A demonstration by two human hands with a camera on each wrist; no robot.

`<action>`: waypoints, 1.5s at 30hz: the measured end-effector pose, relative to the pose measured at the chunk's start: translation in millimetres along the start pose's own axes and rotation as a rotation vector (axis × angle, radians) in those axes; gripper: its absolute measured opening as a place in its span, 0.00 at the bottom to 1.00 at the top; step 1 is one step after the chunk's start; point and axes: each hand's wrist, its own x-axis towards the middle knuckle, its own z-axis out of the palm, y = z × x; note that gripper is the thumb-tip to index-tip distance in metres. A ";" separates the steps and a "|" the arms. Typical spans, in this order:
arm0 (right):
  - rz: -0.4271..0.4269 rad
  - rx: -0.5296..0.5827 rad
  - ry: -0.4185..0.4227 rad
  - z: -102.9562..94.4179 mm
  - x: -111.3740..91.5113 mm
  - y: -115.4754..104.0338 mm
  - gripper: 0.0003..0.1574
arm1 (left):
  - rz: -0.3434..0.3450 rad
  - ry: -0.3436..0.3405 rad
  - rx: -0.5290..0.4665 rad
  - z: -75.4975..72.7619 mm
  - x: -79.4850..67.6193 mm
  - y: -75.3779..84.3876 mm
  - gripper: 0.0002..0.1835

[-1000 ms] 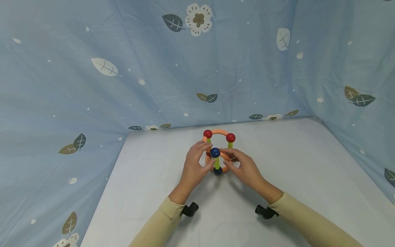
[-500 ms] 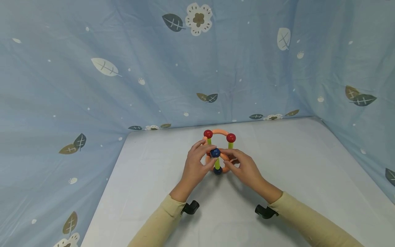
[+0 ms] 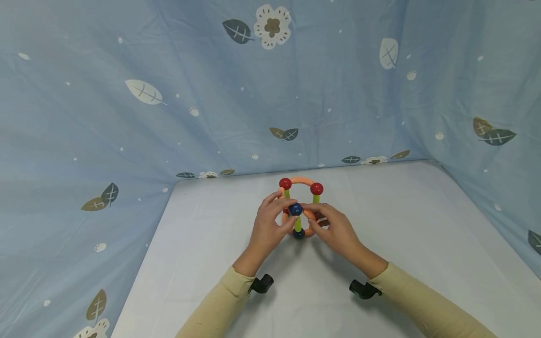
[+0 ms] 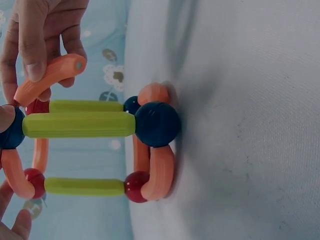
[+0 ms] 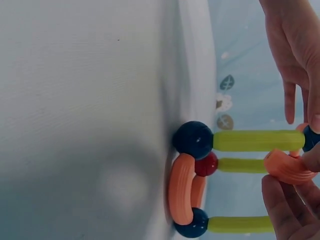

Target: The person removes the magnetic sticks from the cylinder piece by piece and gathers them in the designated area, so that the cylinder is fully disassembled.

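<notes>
The ball-and-rod frame (image 3: pixel 297 224) stood on the white tabletop (image 3: pixel 405 211), toward its far edge and a little nearer the left edge than the right. The left hand (image 3: pixel 269 225) held the near upper blue ball (image 3: pixel 295 209) between thumb and fingers; the right hand (image 3: pixel 336 230) pinched a curved orange rod (image 4: pixel 59 70), one end close against that ball, though whether they touched I could not tell, the other end pointing free. Under the ball a green upright (image 4: pixel 80 124) ran down to a lower blue ball (image 4: pixel 157 124); behind, two red balls (image 3: pixel 316 188) carried an orange arc (image 3: pixel 301 180). The pieces looked like hard plastic: light, stiff, unlikely to break, the balls rather slippery, the rods easier to grip for their fine ribs. A bluish spot on the rod's free end hinted at a magnet, so the joints would probably swivel or part under a sideways knock. The rod seemed best taken at mid-curve, both ends clear, and the frame best steadied at a ball directly above its upright, with light downward pressure.
</notes>
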 end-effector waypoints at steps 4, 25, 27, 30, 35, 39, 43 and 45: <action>0.002 0.008 -0.006 -1.5 -2.6 3.7 0.28 | -0.005 -0.005 -0.001 -0.3 0.6 1.0 0.20; 0.167 -0.102 -0.027 -27.3 -28.3 54.9 0.29 | -0.005 -0.006 0.001 -0.6 2.5 3.7 0.21; 0.167 -0.136 -0.024 -30.5 -31.4 60.8 0.28 | -0.014 -0.014 0.001 -0.7 2.1 3.2 0.21; 0.183 -0.169 -0.022 -36.0 -34.7 68.2 0.26 | -0.027 -0.022 0.003 -1.0 1.7 3.0 0.21; 0.228 -0.186 -0.026 -47.5 -39.1 79.2 0.24 | -0.033 -0.026 0.007 -1.3 1.3 3.9 0.21; 0.246 -0.208 -0.029 -56.3 -41.8 86.2 0.23 | -0.037 -0.030 0.007 -1.3 1.4 4.4 0.21; 0.248 -0.226 -0.006 -63.2 -43.4 91.5 0.18 | -0.040 -0.034 0.010 -1.0 1.8 4.2 0.21; 0.246 -0.236 0.001 -66.2 -44.2 94.2 0.17 | -0.036 -0.031 0.011 -0.9 1.9 3.9 0.21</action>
